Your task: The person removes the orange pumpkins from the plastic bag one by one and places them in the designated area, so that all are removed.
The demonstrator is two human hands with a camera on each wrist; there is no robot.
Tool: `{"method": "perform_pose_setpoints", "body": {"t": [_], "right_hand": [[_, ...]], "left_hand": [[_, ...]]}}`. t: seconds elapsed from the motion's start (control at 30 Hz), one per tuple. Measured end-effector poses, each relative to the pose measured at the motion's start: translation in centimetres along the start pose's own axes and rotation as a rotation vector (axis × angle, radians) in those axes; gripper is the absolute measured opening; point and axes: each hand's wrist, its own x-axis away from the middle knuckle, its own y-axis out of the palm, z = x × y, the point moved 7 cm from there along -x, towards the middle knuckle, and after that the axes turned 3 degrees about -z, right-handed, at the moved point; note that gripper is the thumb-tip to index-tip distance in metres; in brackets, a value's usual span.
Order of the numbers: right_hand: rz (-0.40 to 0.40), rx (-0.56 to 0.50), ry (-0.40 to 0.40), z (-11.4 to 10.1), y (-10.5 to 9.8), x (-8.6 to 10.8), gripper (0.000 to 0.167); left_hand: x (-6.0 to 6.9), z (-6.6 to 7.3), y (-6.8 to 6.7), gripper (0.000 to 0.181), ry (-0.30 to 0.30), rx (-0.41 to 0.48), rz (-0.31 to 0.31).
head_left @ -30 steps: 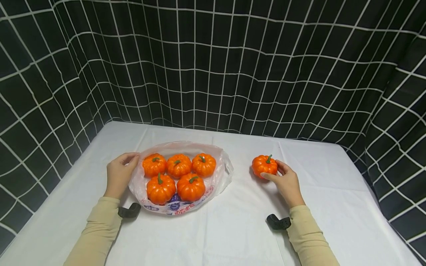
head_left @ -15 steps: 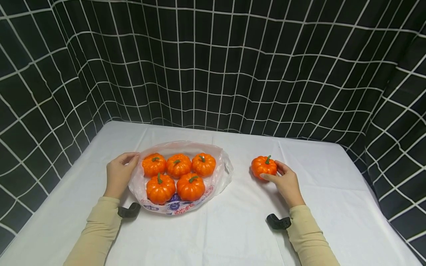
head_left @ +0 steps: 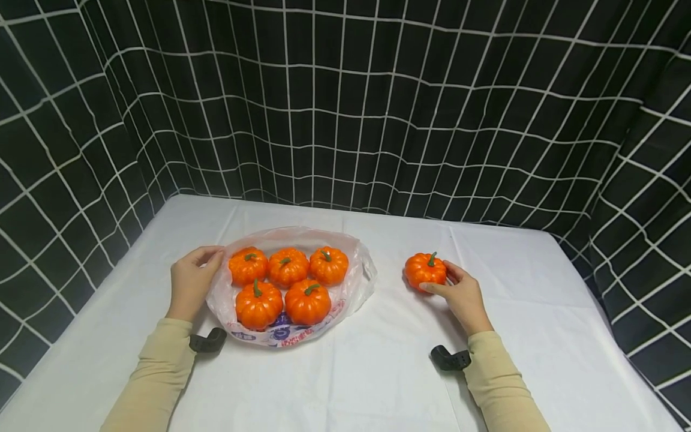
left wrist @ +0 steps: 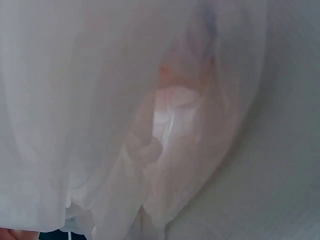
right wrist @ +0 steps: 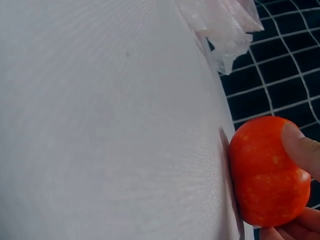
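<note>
In the head view my left hand (head_left: 191,282) pinches the left rim of a thin, whitish plastic bag (head_left: 356,288) with red and blue print. The bag lies spread with its mouth up, and several orange pumpkins (head_left: 259,306) with green stems sit inside. To the right my right hand (head_left: 461,297) holds another small orange pumpkin (head_left: 423,270), thumb in front and fingers behind. Close up in the right wrist view, the thumb (right wrist: 302,150) presses that pumpkin's side (right wrist: 267,175). Cloudy bag plastic (left wrist: 115,125) fills most of the left wrist view, with a fingertip (left wrist: 20,234) at its lower left.
A white cloth (head_left: 378,372) covers the table. Black curtain with a white grid (head_left: 345,108) encloses the back and both sides. A dark curved wrist device (head_left: 209,341) sits at the left wrist, and a similar one (head_left: 450,359) at the right.
The right hand's pumpkin has shifted very slightly left, its stem a little more upright. The left hand still pinches the bag. The whole head view has drifted by a few pixels.
</note>
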Motion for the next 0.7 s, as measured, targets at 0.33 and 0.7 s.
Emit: {"method": "perform_pose_setpoints", "body": {"t": [0.33, 0.7], "right_hand": [[-0.025, -0.003, -0.011, -0.1, 0.0, 0.1, 0.089], [0.044, -0.044, -0.020, -0.7, -0.1, 2.0, 0.089]], "left_hand": [[-0.2, 0.0, 0.0, 0.028, 0.000, 0.009, 0.006], [-0.2, 0.0, 0.0, 0.026, 0.034, 0.007, 0.025]]}}
